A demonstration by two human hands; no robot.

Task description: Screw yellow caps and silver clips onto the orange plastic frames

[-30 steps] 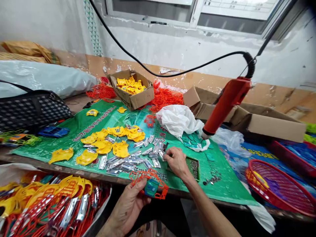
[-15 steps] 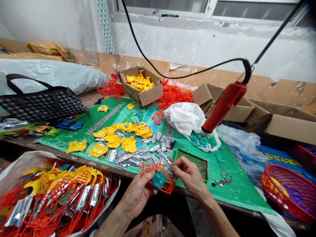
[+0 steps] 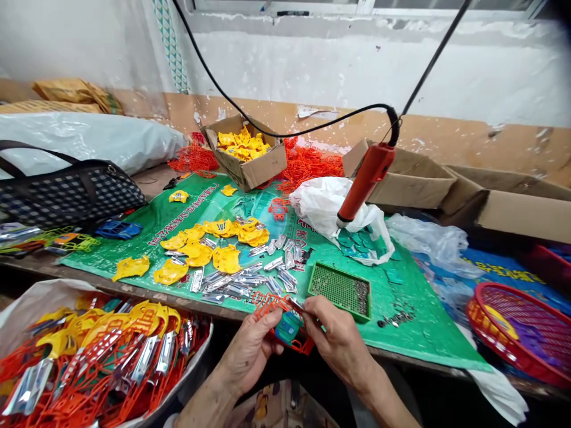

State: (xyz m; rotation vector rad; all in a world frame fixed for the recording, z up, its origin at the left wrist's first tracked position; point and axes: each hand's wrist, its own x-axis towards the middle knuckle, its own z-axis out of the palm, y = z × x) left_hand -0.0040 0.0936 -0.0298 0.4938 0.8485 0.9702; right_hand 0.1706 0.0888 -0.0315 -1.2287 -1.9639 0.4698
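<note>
My left hand (image 3: 247, 352) grips an orange plastic frame (image 3: 273, 306) with a teal insert, held just below the table's front edge. My right hand (image 3: 338, 340) is closed in a pinch on a small silver metal piece (image 3: 296, 305) and presses it against the frame's right side. On the green mat (image 3: 178, 220) just above lie several silver metal pieces (image 3: 241, 284) and yellow plastic shells (image 3: 209, 252). A small green mesh tray (image 3: 339, 289) with tiny screws sits right of them.
An orange electric screwdriver (image 3: 363, 181) hangs on a black cable over a white plastic bag (image 3: 330, 211). A cardboard box of yellow parts (image 3: 244, 156) stands at the back. A bag of finished orange pieces (image 3: 98, 353) is lower left, a red basket (image 3: 521, 333) at right, a checked handbag (image 3: 66, 190) at left.
My right hand left the pile of metal pieces on the mat, came down to the orange frame with one piece, and now holds it against the frame. The view shifted slightly.
</note>
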